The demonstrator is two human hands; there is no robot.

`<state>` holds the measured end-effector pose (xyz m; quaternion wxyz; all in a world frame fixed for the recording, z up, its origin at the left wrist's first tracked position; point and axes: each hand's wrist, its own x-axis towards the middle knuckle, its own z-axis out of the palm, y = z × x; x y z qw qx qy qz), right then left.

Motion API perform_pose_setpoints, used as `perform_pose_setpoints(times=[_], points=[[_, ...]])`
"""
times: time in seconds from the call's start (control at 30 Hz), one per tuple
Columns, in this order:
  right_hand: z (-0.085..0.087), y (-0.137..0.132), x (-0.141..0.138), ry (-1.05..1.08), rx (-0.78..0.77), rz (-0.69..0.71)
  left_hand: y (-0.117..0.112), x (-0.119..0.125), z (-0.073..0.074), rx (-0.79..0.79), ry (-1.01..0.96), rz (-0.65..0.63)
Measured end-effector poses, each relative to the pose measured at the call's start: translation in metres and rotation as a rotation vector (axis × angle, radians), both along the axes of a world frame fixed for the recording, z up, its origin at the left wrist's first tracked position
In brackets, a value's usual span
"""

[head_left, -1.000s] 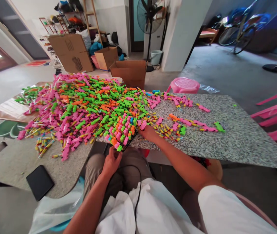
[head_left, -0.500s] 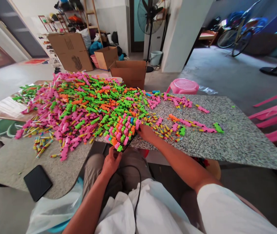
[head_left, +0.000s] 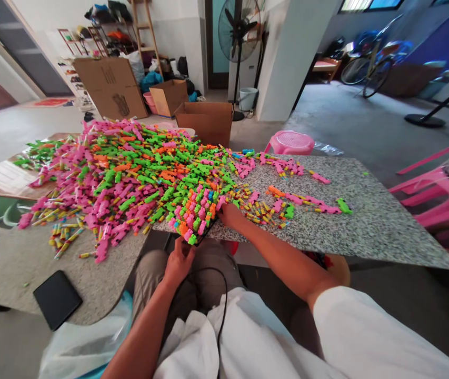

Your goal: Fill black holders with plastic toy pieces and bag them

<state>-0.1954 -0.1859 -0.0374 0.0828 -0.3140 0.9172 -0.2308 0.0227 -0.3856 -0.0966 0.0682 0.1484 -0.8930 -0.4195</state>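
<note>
A dark-edged rack [head_left: 205, 235] packed with rows of small bear-shaped pieces in pink, green, orange and blue sits tilted at the table's near edge, over my lap. My left hand [head_left: 179, 259] pinches its lower front corner, fingers closed. At the rack's right side, my right hand [head_left: 230, 215] has its fingers closed round a pink bear-shaped piece [head_left: 220, 202]; the fingertips are partly hidden, and whether they also touch the rack I cannot tell. Behind the rack rises a large heap of pink, green and orange toy pieces [head_left: 129, 173] with yellow-and-red sticks.
Loose yellow-and-red sticks [head_left: 261, 210] and joined pink pieces [head_left: 307, 201] lie on the speckled stone table [head_left: 374, 221]. A black phone-like slab [head_left: 57, 299] rests at the left. Beyond are a pink stool [head_left: 290, 142], cardboard boxes [head_left: 204, 122] and a standing fan [head_left: 239, 31].
The whole view has shifted slightly, with surroundings sliding left. Both hands stay at the rack in nearly the same pose.
</note>
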Motion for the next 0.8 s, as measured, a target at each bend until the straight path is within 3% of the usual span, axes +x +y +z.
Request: perform_pose_setpoints(times=[0.2, 0.33, 0.43, 0.53, 0.6, 0.7, 0.8], points=[[0.016, -0.004, 0.003, -0.092, 0.005, -0.082, 0.002, -0.001, -0.001, 0.012, 0.033, -0.007], [0.022, 0.012, 0.021, -0.091, -0.117, -0.219, 0.01, 0.003, 0.003, 0.021, 0.054, -0.068], [0.012, 0.039, 0.058, -0.138, -0.252, -0.286, 0.017, 0.009, 0.006, 0.044, 0.061, -0.162], [-0.011, 0.078, 0.109, -0.262, -0.338, -0.333, 0.022, 0.013, 0.009, -0.009, 0.095, -0.291], [-0.027, 0.108, 0.145, -0.333, -0.331, -0.441, 0.024, 0.015, 0.009, -0.036, 0.134, -0.371], [-0.044, 0.148, 0.194, -0.395, -0.312, -0.611, 0.024, 0.015, 0.01, 0.06, 0.154, -0.417], [-0.053, 0.175, 0.234, -0.416, -0.326, -0.742, 0.019, 0.014, 0.01, 0.215, 0.152, -0.37]])
